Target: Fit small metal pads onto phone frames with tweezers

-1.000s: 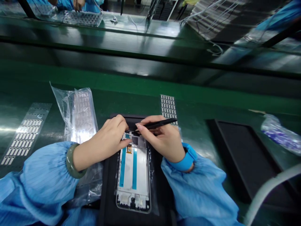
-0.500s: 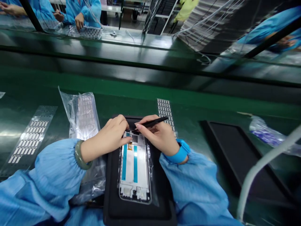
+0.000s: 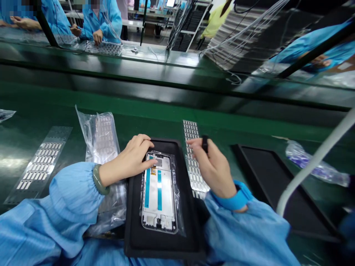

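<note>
Head camera view: the right hand (image 3: 213,166) has just pulled away from the work, lifting clear of the phone and moving toward the lower right of the frame. Its fingers are closed around a slim black pen-shaped tool (image 3: 205,144), which now points up and looks foreshortened instead of lying across the phone. That hand now hovers over a silver perforated strip of small pads (image 3: 194,162).

The left hand (image 3: 127,157) has stayed on the phone, loosely open with its fingers curved and its thumb lying on the upper end. Its wrist wears a pale green jade bangle (image 3: 100,180).

The white-backed phone display frame (image 3: 158,194), marked with two teal stripes and a small orange-yellow patch, lies upright in a clear plastic sleeve (image 3: 175,192). Both sit at lower centre in a black rectangular tray (image 3: 161,245), which rests on the glossy green surface (image 3: 166,111).

A crumpled clear plastic bag (image 3: 101,136) holding a silver sheet lies left of the tray, just beside it. Farther up, at upper left, a co-worker in blue (image 3: 101,22) works at another bench.
</note>
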